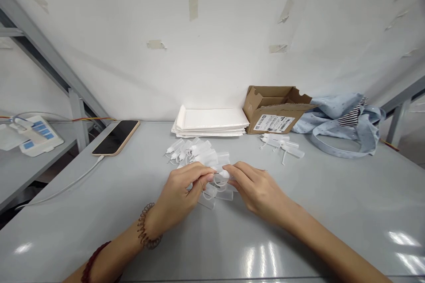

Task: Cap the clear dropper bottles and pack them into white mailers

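Note:
My left hand [186,188] and my right hand [257,185] meet over a heap of small translucent needle-tip bottles [204,152]. Between them is one such bottle [224,174], with a white top and a thin looped strap. My right thumb and fingers are closed on it. At its other side my left thumb and forefinger pinch together; the exact part in them is mostly hidden. More bottles lie under and in front of the fingers. To the right, a smaller group of bottles [283,143] lies apart from the heap.
White padded envelopes [212,120] are stacked against the wall, beside an open cardboard box [274,117]. Light blue cloth with a strap [345,119] lies at the right. A phone [116,138] on a white charging cable [73,184] rests at the left.

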A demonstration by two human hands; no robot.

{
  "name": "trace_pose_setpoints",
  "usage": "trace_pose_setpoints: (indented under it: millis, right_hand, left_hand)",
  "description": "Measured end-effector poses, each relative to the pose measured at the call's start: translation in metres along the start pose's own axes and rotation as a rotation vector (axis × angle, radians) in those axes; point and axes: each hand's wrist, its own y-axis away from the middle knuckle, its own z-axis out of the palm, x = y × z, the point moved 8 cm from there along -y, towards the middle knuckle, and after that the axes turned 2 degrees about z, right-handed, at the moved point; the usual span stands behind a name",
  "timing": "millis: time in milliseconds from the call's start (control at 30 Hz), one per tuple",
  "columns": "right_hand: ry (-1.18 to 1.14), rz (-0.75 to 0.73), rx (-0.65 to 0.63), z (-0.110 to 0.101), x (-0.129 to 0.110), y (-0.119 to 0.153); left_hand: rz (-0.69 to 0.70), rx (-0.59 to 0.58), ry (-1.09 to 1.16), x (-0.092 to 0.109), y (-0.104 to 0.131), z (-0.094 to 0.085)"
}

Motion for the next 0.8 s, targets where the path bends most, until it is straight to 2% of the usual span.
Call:
trace_pose_setpoints:
  millis: [267, 800]
  right_hand:
    - [0.061, -0.036, 0.02, -0.002, -0.003, 0.001]
    - [0.063, -0.1, -0.015, 0.002, -0.013, 0.002]
  left_hand:
    - [0.102, 0.001, -0.027, 0.004, 0.002, 0.003]
    - [0.129, -0.02, -0.057, 0.0, 0.005, 0.01]
